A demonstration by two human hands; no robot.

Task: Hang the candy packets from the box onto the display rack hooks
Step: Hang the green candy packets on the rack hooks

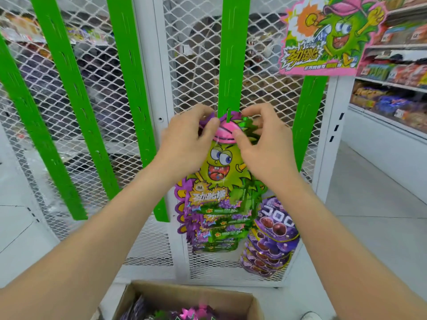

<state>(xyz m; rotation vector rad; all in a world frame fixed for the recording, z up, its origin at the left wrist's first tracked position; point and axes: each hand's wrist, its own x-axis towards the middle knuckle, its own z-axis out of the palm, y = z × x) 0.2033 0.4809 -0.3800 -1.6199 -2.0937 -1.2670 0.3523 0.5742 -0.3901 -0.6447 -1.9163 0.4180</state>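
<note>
Step in hand: seating the packet's hang hole on the hook. Left hand [184, 139] and right hand [265, 144] both pinch the top edge of one candy packet [219, 162], thumbs in front on the pink cap print, fingers curled behind. The packet sits at the middle green strip [233, 54] of the display rack [146, 65], with its top at the hook tab [228, 115]. The tab shows in front of the packet top, so it is either through the hole or just entering it; can't tell which. Below, a stack of hung packets [215, 227] of the same kind fills the strip's lower end, with grape packets [272, 241] low on the next strip to the right. The box [184, 295] stands at the rack's foot with more boxed packets [194, 314] inside. To do it well: hold the header flat and square to the strip, centre the hole on the tab, push back and then down until the tab takes the weight. Don't crumple the foil or tear the hole. Let go with one hand first, then check that it hangs straight, face out, lapping over the stack below. Likely risk: the thin tab flexes, so steady the packet from both sides.
</note>
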